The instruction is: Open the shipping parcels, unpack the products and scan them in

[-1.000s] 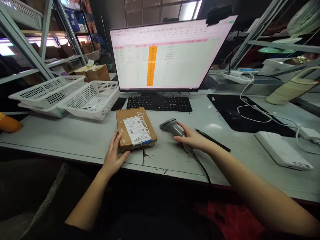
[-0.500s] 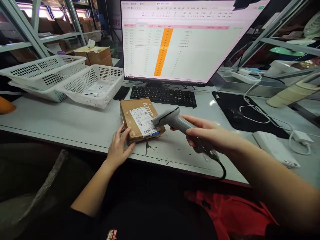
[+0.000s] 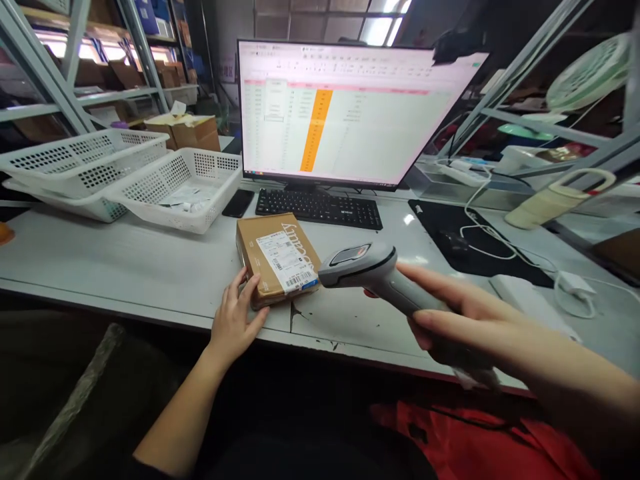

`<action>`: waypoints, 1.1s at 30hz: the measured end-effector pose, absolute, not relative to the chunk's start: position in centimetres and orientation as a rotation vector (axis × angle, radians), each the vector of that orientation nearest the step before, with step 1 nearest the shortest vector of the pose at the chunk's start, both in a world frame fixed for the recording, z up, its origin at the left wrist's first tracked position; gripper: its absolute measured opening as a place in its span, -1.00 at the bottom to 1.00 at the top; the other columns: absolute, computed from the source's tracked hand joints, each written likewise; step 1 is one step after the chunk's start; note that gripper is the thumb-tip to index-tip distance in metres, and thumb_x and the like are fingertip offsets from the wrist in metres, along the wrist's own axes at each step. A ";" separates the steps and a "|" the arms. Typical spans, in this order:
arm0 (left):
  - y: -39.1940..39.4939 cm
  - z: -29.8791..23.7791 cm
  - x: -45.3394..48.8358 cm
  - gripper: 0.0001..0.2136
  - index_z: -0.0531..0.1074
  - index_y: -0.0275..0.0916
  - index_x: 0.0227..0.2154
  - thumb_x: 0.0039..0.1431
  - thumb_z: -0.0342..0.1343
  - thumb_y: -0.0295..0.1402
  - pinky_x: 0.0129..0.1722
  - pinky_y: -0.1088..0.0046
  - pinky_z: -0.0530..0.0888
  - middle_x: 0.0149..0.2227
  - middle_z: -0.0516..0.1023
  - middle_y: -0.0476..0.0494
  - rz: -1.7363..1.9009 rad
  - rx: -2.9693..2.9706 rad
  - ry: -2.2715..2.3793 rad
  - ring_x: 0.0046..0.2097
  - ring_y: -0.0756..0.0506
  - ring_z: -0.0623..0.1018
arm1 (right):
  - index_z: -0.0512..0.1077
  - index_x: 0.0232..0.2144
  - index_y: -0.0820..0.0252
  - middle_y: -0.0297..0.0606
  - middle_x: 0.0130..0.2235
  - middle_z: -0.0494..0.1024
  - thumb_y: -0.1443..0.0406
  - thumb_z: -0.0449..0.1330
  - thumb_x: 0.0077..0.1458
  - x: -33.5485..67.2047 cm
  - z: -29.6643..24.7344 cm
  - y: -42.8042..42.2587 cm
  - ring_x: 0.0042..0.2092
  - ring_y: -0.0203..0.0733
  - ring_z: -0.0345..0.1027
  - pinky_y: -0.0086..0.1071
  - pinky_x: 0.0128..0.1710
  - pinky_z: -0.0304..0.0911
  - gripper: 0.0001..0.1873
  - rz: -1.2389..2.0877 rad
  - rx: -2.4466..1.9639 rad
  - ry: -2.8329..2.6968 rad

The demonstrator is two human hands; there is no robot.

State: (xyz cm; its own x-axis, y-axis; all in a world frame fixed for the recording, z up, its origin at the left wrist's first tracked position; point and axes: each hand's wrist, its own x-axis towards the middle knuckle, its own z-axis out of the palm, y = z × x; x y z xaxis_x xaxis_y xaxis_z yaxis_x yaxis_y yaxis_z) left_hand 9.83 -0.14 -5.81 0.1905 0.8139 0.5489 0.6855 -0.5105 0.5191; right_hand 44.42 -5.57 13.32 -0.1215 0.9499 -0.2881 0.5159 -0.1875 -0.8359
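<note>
A brown cardboard box (image 3: 257,259) lies on the white desk, with a white shipping label (image 3: 284,257) with barcodes on its top. My left hand (image 3: 237,320) grips the box's near left corner, fingers at the left edge and thumb along the front side. Wrapped around the handle of a grey barcode scanner (image 3: 395,283), my right hand (image 3: 450,310) holds it in the air to the right of the box. The scanner's head points left, apart from the label in height as far as I can tell. Part of the grip is hidden by my fingers.
Behind the box are a black keyboard (image 3: 320,209), a phone (image 3: 239,203) and a monitor (image 3: 380,133) showing a spreadsheet. White plastic baskets (image 3: 200,220) stand at left. At right lie a mouse pad (image 3: 430,227), mouse (image 3: 453,242), white cables and a pale tumbler (image 3: 537,203).
My right hand has drawn the scanner back from the label, toward me and to the right. My left hand stays at the box, and the camera view has tilted up slightly.
</note>
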 end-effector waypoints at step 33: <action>-0.1 -6.2 10.5 -0.51 0.25 0.01 0.31 0.36 0.15 -0.23 -0.08 0.16 0.67 0.42 0.22 -0.29 1.323 2.143 1.532 0.35 -0.35 0.41 | 0.49 0.01 0.25 0.04 0.05 0.62 0.32 -0.01 0.25 50.5 -1.4 22.6 0.27 0.19 0.25 0.12 0.34 -0.05 -0.62 -0.321 -2.030 -2.023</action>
